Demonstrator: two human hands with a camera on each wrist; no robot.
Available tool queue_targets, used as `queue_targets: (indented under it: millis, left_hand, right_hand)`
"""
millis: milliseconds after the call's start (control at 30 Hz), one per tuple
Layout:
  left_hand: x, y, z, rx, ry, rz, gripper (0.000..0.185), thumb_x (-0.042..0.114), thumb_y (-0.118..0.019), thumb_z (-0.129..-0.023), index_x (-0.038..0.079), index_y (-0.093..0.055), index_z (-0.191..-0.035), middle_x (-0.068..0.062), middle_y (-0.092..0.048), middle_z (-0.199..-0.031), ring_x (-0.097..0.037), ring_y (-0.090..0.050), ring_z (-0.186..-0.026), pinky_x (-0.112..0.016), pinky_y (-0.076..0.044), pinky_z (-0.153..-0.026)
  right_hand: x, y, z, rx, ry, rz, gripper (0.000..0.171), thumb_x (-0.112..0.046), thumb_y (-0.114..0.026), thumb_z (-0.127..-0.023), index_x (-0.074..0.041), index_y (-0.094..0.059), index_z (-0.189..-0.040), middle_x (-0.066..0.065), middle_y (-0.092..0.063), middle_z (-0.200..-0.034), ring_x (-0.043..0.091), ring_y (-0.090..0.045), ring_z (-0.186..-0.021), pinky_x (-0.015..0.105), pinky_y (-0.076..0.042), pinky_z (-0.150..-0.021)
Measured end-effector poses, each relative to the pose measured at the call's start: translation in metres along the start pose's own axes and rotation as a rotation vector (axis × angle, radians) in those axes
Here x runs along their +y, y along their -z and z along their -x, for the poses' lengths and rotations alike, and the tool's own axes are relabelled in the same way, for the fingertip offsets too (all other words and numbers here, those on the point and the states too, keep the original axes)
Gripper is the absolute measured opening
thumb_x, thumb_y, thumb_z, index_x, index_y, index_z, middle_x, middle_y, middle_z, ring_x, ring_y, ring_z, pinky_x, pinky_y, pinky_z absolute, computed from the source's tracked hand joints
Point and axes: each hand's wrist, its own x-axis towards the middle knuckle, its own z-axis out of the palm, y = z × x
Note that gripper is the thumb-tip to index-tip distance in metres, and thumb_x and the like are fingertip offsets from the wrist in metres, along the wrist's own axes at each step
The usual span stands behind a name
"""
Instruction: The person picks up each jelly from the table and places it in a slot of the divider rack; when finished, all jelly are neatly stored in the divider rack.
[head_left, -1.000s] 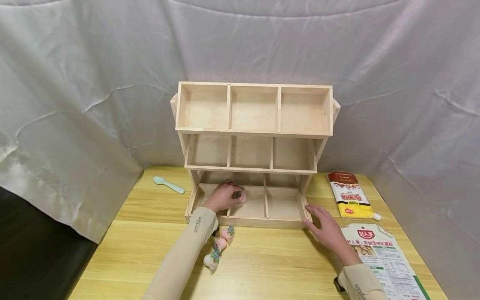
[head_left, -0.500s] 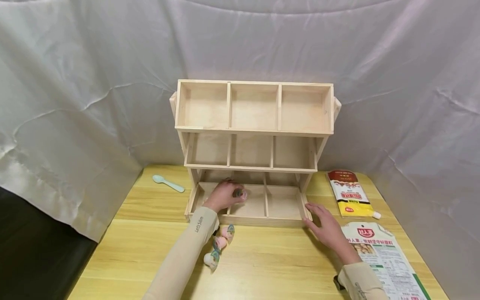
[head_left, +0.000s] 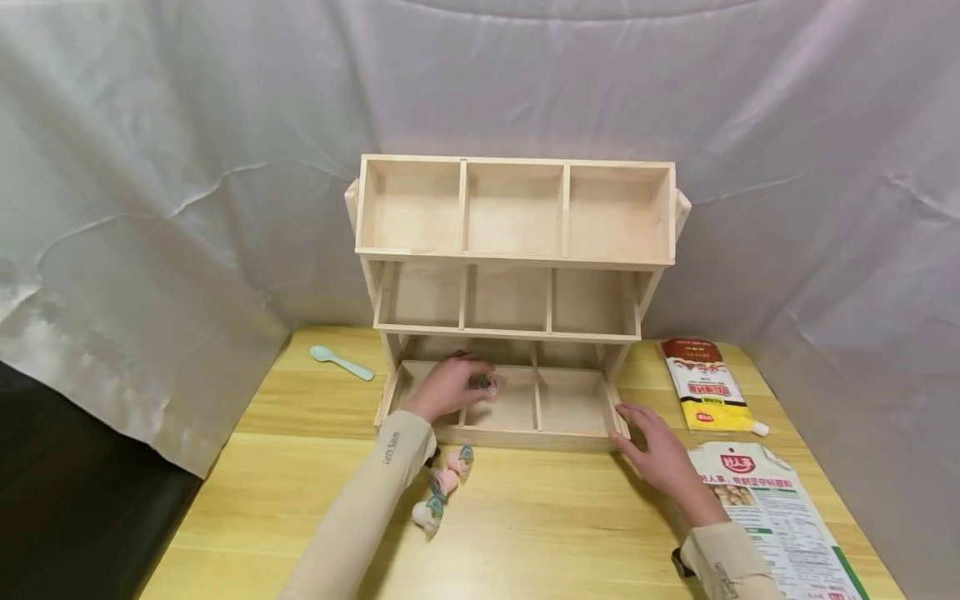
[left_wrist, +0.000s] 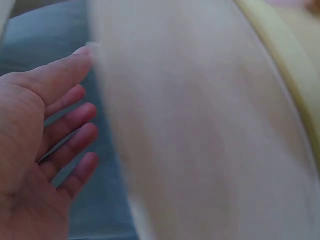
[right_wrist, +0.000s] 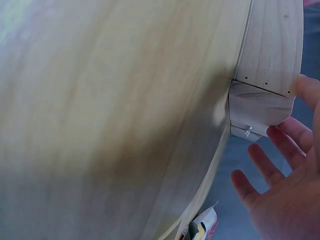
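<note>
A three-tier wooden rack (head_left: pixel 517 258) stands at the back of the table, each tier split into three compartments. My left hand (head_left: pixel 448 385) reaches into the middle compartment of its lowest tier. A small clear-wrapped sweet (head_left: pixel 489 384) with pink and teal colouring sits beside the thumb and forefinger there. In the left wrist view the fingers (left_wrist: pixel 82 132) are spread apart, and the board's edge hides whatever lies beyond. My right hand (head_left: pixel 658 454) touches the rack's lower right corner, fingers extended, as the right wrist view also shows. More wrapped sweets (head_left: pixel 444 482) lie in front.
A pale green spoon (head_left: pixel 342 363) lies left of the rack. On the right are a red, white and yellow spouted pouch (head_left: pixel 708 387) and a large white printed packet (head_left: pixel 780 525). Grey cloth (head_left: pixel 517 83) hangs around the table.
The fingers of my left hand have loosened around the sweet, which stays at the same place in the compartment. My right hand keeps its place, and the head view has shifted slightly.
</note>
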Motion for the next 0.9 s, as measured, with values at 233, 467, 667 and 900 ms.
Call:
queue_targets:
  millis: [233,467,667,900]
  left_hand:
    - [0.017,0.024,0.015,-0.025,-0.045,-0.011,0.04,0.042,-0.068,-0.087,0.023,-0.065,-0.122,0.002,-0.066,-0.116,-0.018,-0.061,-0.104,-0.034,-0.05,-0.091]
    - [0.029,0.035,0.043,-0.023,-0.107,-0.048,0.044,0.045,-0.067,-0.087,0.024,-0.063,-0.125,0.007,-0.065,-0.113,-0.012,-0.063,-0.092,-0.03,-0.052,-0.082]
    - [0.039,0.034,0.078,-0.026,-0.066,0.026,0.044,0.039,-0.069,-0.087,0.022,-0.062,-0.127,0.005,-0.065,-0.118,-0.013,-0.063,-0.099,-0.032,-0.053,-0.086]
    - [0.039,0.03,0.123,-0.006,0.001,0.061,0.043,0.037,-0.07,-0.086,0.023,-0.062,-0.127,0.004,-0.063,-0.123,-0.013,-0.063,-0.098,-0.034,-0.054,-0.083]
  right_hand:
    - [-0.001,0.0,0.0,0.009,0.013,-0.009,0.059,-0.04,-0.059,-0.094,-0.009,-0.044,-0.142,0.018,-0.041,-0.144,0.044,-0.037,-0.13,0.065,-0.029,-0.104]
    - [0.001,0.001,0.001,0.006,0.0,-0.004,0.06,-0.041,-0.058,-0.094,-0.009,-0.044,-0.143,0.018,-0.04,-0.145,0.044,-0.035,-0.131,0.065,-0.028,-0.104]
    - [0.003,0.003,0.0,0.014,0.006,0.0,0.059,-0.04,-0.059,-0.094,-0.009,-0.044,-0.142,0.018,-0.042,-0.144,0.043,-0.036,-0.13,0.064,-0.029,-0.104]
    - [0.004,-0.002,0.0,0.028,0.024,-0.011,0.058,-0.039,-0.06,-0.093,-0.009,-0.046,-0.141,0.017,-0.044,-0.142,0.042,-0.039,-0.129,0.064,-0.03,-0.104]
